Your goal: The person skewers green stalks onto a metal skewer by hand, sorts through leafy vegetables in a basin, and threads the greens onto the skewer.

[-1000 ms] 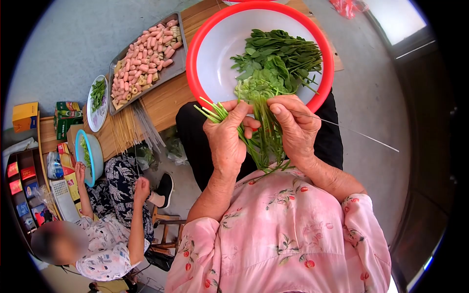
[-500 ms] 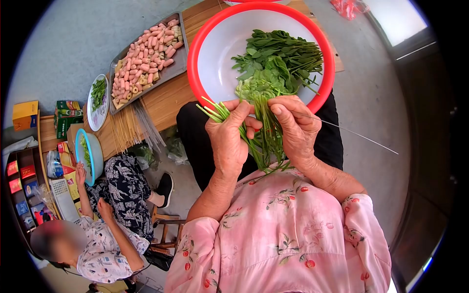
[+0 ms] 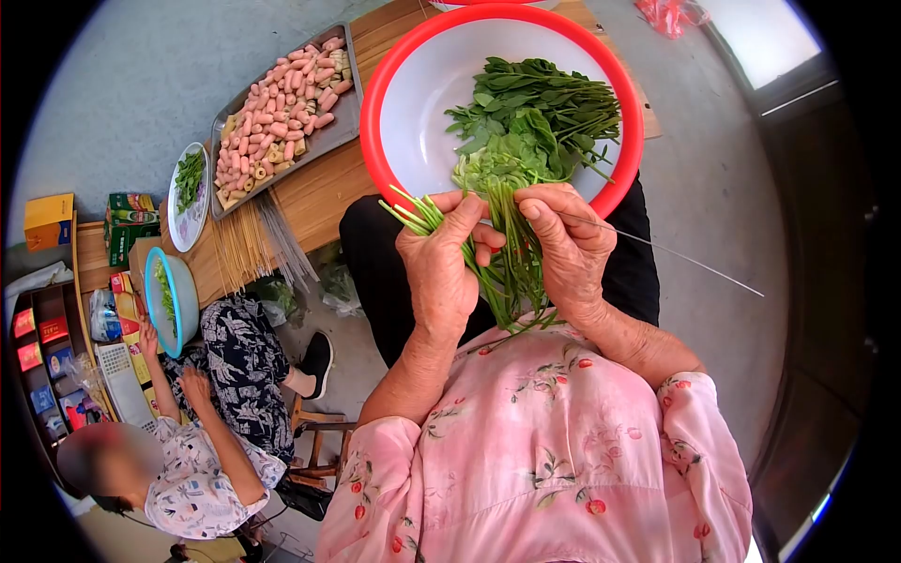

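My left hand (image 3: 439, 258) is closed round a bunch of green leafy stems (image 3: 511, 249), whose cut ends stick out past the thumb to the left. My right hand (image 3: 570, 246) pinches a thin metal skewer (image 3: 690, 258) against the same bunch; its long shaft points out to the right. The skewer's other end is hidden among fingers and stems. Just beyond both hands is a white basin (image 3: 413, 122) with a red rim, tilted toward me. Inside it lie bundled dark green leaves (image 3: 544, 94) and some paler ones.
A metal tray (image 3: 328, 141) of pink sausage pieces (image 3: 272, 117) rests on the wooden table (image 3: 319, 202). Near it are a plate (image 3: 189, 220) of greens, bundled skewers (image 3: 249, 249) and a blue-rimmed bowl (image 3: 186, 291). A co-worker (image 3: 211, 479) sits at the left, hands near that bowl.
My hands have barely moved and keep the same hold on the stems and skewer. The co-worker's hands have shifted slightly near the blue-rimmed bowl.
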The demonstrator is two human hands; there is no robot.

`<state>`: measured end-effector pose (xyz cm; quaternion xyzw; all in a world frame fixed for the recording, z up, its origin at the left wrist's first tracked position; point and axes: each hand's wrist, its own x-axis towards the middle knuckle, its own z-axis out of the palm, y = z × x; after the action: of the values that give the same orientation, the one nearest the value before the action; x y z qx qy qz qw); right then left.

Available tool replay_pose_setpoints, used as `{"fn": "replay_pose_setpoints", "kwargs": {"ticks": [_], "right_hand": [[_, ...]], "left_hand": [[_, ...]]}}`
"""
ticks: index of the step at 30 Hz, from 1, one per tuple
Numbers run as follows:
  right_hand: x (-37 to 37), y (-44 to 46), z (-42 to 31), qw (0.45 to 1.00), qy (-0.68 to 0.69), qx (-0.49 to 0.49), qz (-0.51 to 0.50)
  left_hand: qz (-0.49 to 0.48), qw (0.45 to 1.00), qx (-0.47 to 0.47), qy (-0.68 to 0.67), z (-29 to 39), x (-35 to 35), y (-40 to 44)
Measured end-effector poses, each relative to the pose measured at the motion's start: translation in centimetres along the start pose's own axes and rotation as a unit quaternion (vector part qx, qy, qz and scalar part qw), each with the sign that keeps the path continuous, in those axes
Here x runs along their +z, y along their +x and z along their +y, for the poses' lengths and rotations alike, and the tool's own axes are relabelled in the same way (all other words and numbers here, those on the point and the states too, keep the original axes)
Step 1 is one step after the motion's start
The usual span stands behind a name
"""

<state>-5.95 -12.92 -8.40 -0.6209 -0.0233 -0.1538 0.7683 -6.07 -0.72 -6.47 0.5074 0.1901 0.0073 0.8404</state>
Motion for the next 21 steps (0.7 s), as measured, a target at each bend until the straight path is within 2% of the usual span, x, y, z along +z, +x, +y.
{"fn": "replay_pose_setpoints", "kwargs": {"ticks": [17, 20, 21], "right_hand": [[0.03, 0.05, -0.07, 1.0, -0.006, 0.002, 0.008], [0.07, 0.07, -0.02, 1.0, 0.015, 0.02, 0.009], [0.15, 0.12, -0.07, 0.999, 0.02, 0.026, 0.008]], "left_hand": [[0.023, 0.999, 0.024, 0.016, -0.24, 0.41, -0.25], [0.017, 0.995, 0.052, 0.08, -0.32, 0.57, -0.57], [0.024, 0.986, 0.086, 0.143, -0.24, 0.86, -0.85]]}}
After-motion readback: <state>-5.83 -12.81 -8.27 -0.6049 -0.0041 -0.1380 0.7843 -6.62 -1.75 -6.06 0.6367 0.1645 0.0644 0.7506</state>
